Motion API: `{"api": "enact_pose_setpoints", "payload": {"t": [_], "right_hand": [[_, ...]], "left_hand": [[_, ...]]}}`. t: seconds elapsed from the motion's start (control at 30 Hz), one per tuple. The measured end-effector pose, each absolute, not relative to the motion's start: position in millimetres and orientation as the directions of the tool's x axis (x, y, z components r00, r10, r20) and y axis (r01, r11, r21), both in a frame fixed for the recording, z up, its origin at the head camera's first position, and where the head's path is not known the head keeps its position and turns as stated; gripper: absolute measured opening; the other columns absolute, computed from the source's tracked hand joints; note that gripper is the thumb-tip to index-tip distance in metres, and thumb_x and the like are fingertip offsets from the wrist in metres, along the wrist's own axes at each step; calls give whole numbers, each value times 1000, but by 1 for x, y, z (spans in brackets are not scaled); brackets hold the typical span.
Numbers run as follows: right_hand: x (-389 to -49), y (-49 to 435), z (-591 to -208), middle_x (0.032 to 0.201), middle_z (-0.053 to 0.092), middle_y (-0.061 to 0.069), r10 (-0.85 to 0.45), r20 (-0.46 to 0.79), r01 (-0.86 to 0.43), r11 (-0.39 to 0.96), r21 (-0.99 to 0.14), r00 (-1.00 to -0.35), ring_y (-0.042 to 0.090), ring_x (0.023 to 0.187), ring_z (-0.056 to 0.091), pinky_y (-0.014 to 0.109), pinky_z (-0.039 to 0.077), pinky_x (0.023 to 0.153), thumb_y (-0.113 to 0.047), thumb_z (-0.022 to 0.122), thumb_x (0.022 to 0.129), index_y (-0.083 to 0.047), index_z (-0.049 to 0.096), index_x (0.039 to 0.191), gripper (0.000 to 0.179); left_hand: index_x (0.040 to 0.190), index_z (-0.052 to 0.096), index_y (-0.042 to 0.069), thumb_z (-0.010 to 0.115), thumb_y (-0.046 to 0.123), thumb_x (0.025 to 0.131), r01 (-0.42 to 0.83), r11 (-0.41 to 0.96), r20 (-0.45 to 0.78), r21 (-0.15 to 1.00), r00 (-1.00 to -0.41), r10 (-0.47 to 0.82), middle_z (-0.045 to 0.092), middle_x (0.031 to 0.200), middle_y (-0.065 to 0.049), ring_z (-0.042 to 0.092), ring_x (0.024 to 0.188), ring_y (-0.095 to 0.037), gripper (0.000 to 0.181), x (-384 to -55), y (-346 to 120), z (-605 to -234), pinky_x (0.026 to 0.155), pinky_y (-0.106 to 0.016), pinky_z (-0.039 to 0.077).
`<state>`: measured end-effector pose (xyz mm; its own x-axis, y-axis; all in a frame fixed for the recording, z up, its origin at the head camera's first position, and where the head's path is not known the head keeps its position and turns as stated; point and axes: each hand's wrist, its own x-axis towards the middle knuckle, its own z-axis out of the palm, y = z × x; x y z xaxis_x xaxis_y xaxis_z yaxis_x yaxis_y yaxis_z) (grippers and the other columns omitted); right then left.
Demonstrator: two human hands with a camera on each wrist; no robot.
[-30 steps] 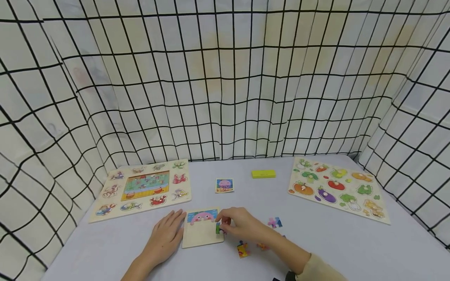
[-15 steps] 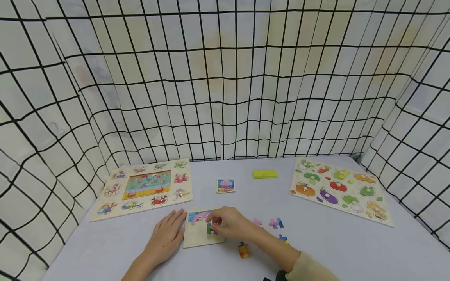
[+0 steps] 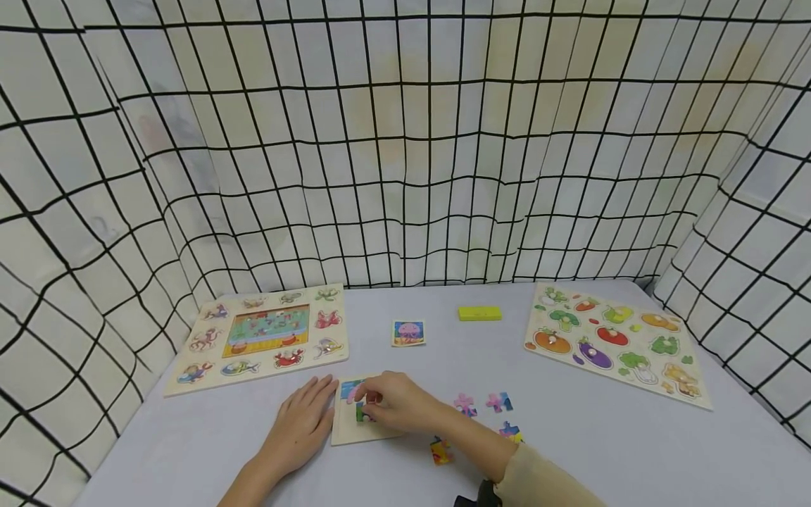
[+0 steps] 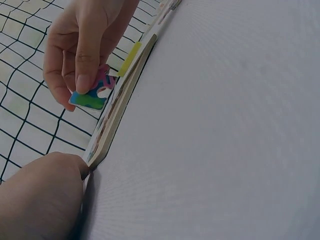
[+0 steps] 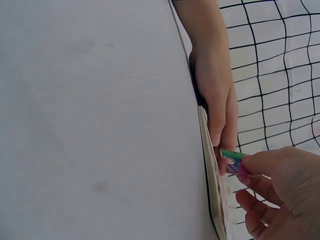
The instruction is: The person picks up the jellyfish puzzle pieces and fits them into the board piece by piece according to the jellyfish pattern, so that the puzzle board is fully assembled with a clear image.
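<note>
So, far left of the head view sat a wooden sea-animal board (image 3: 265,360), its middle picture too small to read properly. The left hand (image 3: 298,426) lay at lower centre-left, palm down, fingers stretched out and side by side, forearm cut off by the bottom edge. It was right beside the puzzle tray (image 3: 361,434) at lower centre, though I couldn't tell if the fingertips touched it. Blue and pink showed at the tray's upper left, and the rest of that top strip was hidden behind the right hand (image 3: 395,405). That one had a green, blue and pink puzzle piece (image 4: 88,101) pinched between thumb and finger over the tray. Couldn't make out whether it made contact. Above, near centre, was a little jellyfish card (image 3: 408,333). Right of the tray were four loose pieces (image 3: 464,404), one partly lost behind the arm, with a yellow block (image 3: 479,313) higher up. Some black thing (image 3: 479,496) by the beige sleeve (image 3: 538,479) got chopped off at the bottom. Over on the right was a vegetable board (image 3: 641,339).
</note>
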<state>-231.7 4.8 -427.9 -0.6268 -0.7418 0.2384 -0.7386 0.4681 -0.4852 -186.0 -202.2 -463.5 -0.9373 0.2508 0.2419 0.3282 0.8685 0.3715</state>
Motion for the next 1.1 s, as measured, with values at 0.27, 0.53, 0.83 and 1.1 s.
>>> {"api": "enact_pose_setpoints", "payload": {"t": [0.27,0.53,0.83,1.1], "right_hand": [[-236,-9,-431,74,54,-14,-733,211,-718,493,-491,-647,0,67,44,10,40,58,-16,64,86,-16,66,100,14],[-244,-18,-436,70,55,-13,-726,219,-699,465,-544,-653,-2,60,44,11,40,54,-13,62,87,-11,65,100,13],[-251,-23,-444,67,52,-14,-717,237,-702,464,-539,-656,-1,63,42,11,37,56,-12,63,86,-12,67,98,12],[-251,-23,-453,74,55,-15,-710,337,-774,478,-415,-618,1,72,40,11,31,63,-15,67,82,-16,69,90,8]], "left_hand": [[134,45,4,51,20,93,331,866,245,375,-936,252,40,140,-14,28,131,-35,45,-186,-202,-463,101,-59,21],[134,45,3,51,19,92,329,865,240,378,-938,251,40,140,-13,29,131,-35,45,-185,-202,-462,101,-58,22],[133,45,3,51,19,93,331,865,244,377,-936,252,41,139,-13,29,131,-34,44,-186,-202,-462,101,-58,22],[133,46,3,51,19,92,334,866,251,372,-934,252,41,139,-14,29,131,-35,44,-185,-202,-463,101,-58,23]]}}
